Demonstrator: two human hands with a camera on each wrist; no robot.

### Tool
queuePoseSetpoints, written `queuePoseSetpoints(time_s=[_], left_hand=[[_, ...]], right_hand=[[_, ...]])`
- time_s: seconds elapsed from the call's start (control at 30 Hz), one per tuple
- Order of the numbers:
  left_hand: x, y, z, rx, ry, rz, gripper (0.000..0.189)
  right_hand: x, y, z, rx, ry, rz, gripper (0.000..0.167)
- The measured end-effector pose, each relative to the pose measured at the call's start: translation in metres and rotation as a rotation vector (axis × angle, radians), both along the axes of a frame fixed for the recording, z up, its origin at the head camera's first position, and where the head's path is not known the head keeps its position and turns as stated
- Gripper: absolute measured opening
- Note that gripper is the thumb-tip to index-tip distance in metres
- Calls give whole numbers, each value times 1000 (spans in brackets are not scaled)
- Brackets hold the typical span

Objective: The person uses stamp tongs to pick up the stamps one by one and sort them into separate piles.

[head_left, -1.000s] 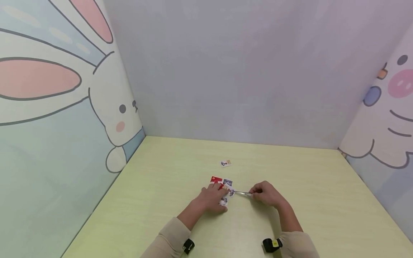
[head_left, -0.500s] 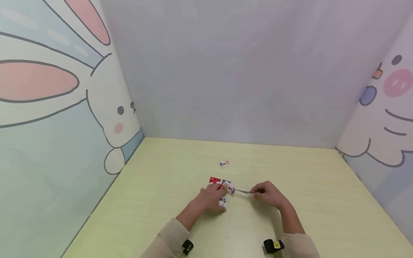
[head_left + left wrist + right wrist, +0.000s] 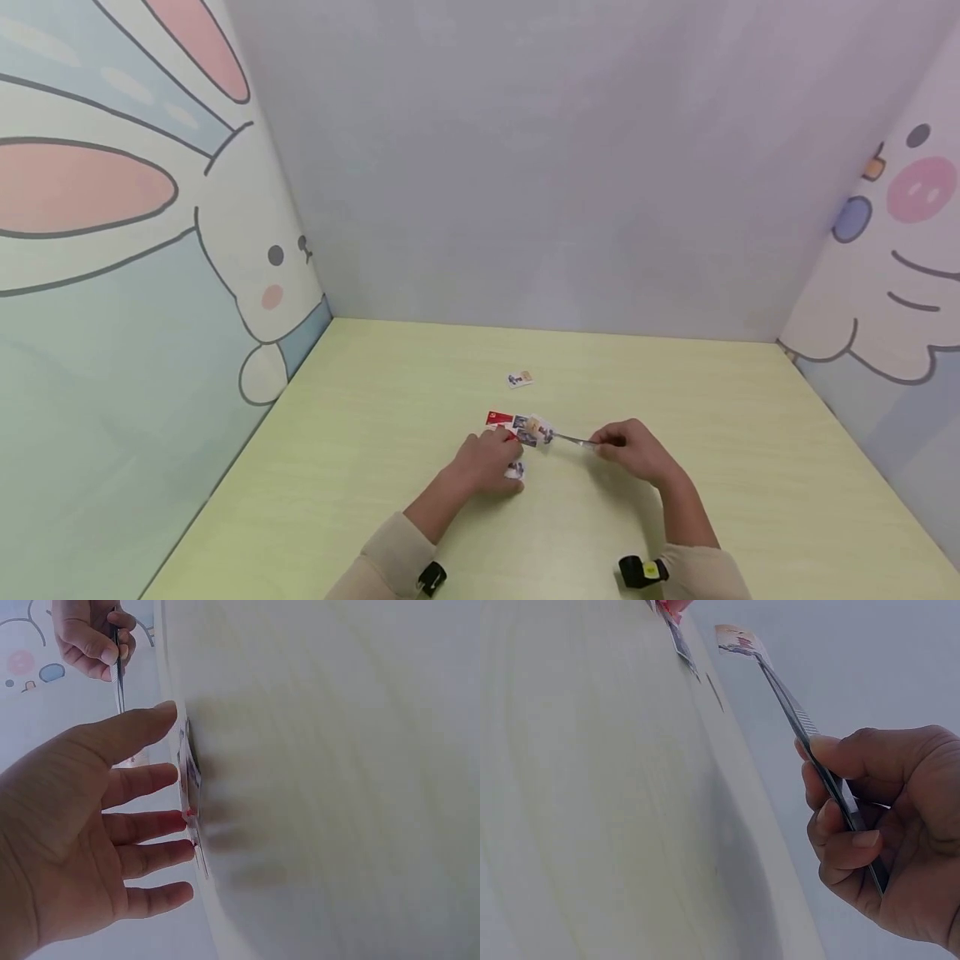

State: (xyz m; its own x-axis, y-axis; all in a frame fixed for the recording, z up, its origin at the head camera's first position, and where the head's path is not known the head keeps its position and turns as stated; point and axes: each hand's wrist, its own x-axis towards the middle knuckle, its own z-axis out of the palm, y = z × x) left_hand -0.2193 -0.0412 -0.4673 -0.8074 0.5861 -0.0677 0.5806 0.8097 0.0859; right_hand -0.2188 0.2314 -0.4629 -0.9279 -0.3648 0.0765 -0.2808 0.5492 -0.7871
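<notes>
My right hand (image 3: 636, 452) grips a pair of metal tweezers (image 3: 791, 712) between thumb and fingers. At the tips of the tweezers is a small stamp (image 3: 739, 643) with an orange-and-white picture, raised off the table in the right wrist view. Left of it, my left hand (image 3: 487, 462) lies over several other stamps, its fingertips at them. Among these are a red one (image 3: 498, 418), a dark bluish one beside it and a white one (image 3: 515, 469) near the thumb. In the left wrist view the fingers (image 3: 154, 825) reach out fairly straight; part of the stamps is hidden beneath the hand.
One more stamp (image 3: 520, 379) lies by itself farther back on the pale yellow table (image 3: 390, 367). A grey wall (image 3: 555, 183) stands behind, with cartoon-printed panels on the left and right. Black wrist cameras (image 3: 642, 572) hang at both sleeves.
The tweezers and the stamp at their tips have shifted slightly right and away from the left hand, uncovering more of the dark stamp. The left hand stays almost in place.
</notes>
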Motion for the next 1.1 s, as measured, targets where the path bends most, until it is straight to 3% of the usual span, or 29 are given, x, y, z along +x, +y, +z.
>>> queuePoseSetpoints(time_s=[0.27,0.47,0.67,1.1], left_hand=[[5,-6,4,-1,53,-67,40],[8,-15,9,2,77,-82,42],[9,-26,5,14,98,-128,38],[16,-40,0,54,27,-179,48]], right_hand=[[1,8,-2,-20,8,-34,9],[-2,14,-3,-27,37,-79,11],[-5,19,-4,-20,68,-120,10],[-13,27,-11,-31,137,-142,9]])
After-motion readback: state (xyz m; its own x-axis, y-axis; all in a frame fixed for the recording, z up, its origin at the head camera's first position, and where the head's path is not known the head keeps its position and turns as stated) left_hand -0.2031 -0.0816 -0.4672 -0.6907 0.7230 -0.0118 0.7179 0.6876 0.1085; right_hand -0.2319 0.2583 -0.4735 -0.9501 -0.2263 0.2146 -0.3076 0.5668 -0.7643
